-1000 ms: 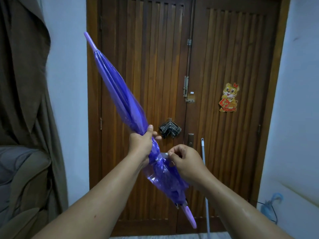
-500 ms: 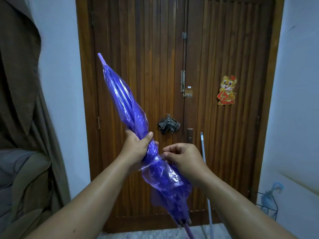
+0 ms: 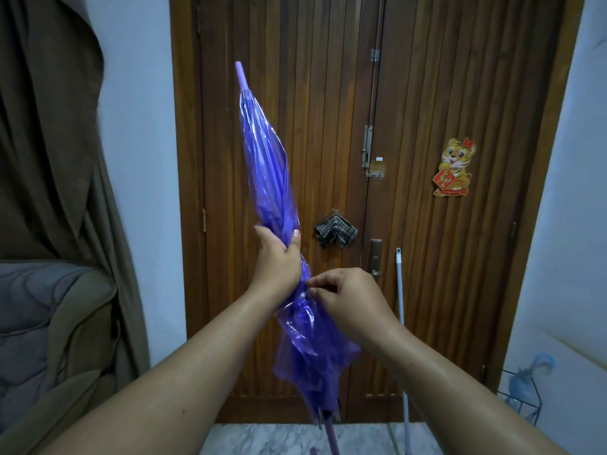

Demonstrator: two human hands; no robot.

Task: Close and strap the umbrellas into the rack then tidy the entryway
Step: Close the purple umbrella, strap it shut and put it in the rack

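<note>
The left hand (image 3: 278, 257) grips the folded umbrella (image 3: 272, 178) at mid-length, tip up, before the door (image 3: 427, 93). The right hand (image 3: 345, 297) pinches at the strap (image 3: 303, 295) just below. Keep the canopy twisted tight while fastening; the rack (image 3: 522, 405) waits low on the right.

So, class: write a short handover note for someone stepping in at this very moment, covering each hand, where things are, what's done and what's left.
Left hand: grips the folded purple umbrella mid-canopy, tip up.
Right hand: pinches at the canopy just below, where the strap would go; the strap itself is hard to see.
Rack: lower right by the wall, a blue umbrella in it.
Done: purple umbrella closed.
Left: fasten the strap, put it in the rack, tidy the entryway.
</note>
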